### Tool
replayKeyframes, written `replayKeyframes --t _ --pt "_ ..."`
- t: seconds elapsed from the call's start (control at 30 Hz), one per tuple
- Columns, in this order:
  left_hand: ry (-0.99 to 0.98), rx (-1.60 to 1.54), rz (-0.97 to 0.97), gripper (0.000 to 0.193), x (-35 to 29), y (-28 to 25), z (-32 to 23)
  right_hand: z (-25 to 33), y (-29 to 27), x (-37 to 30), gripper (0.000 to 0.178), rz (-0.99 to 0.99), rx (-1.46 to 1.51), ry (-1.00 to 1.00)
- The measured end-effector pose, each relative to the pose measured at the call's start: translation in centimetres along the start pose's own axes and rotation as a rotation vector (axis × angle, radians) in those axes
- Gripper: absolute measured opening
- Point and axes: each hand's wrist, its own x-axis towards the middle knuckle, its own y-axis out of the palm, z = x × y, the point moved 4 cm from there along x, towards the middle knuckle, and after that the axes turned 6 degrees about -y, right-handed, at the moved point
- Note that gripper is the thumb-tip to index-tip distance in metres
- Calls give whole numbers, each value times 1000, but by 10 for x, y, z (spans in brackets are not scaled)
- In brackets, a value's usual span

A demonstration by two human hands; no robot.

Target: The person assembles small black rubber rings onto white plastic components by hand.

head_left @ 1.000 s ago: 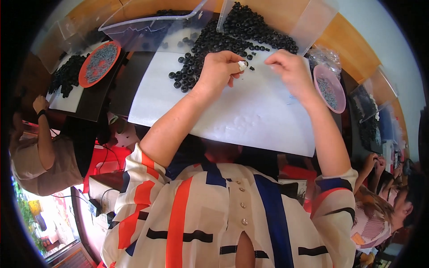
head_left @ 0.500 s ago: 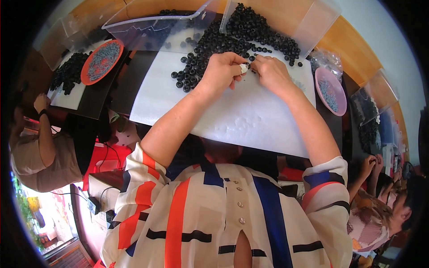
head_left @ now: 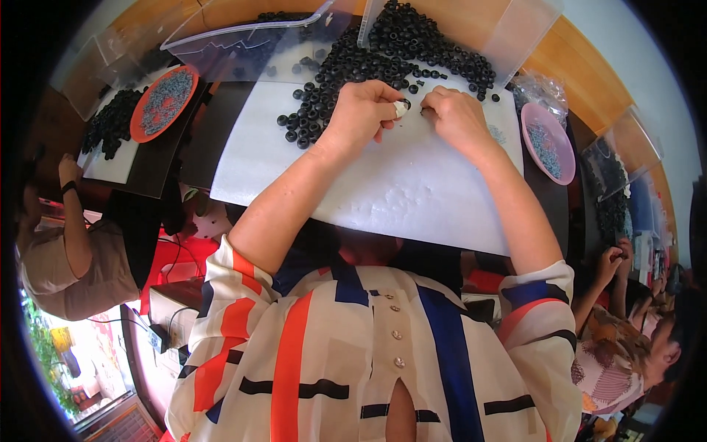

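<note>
My left hand is closed on a small black ring-shaped piece, whose edge shows at the fingertips. White wrapping covers a fingertip of that hand. To its right, my right hand pinches with thumb and forefinger; a tiny dark bit shows at the tips, too small to name. A gap separates the two hands. Both are above a white sheet on the dark table. Behind them spreads a heap of black ring-shaped pieces, some loose ones lying close to my left hand.
A clear plastic bin lies tipped at the back, black pieces spilling out. Another clear bin stands back left. A pink bowl of small grey-blue pieces sits right; an orange bowl sits left. People work on both sides.
My right hand has moved right, away from my left hand, opening a gap between the fingertips. My left hand keeps its hold on the black piece, almost in place.
</note>
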Motion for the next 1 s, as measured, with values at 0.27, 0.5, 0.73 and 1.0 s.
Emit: replayKeyframes --t 0.27,0.5,0.73,1.0 --pt "-18 45 19 16 3 1 3 3 -1 0 8 10 -8 76" --pt "-40 35 26 16 2 0 1 7 -1 3 9 60 1 104" --pt "-64 -4 56 17 0 2 1 -2 -7 -5 9 -171 1025 369" --pt "-62 -18 53 15 -2 3 -3 16 -24 5 7 -258 1142 330"
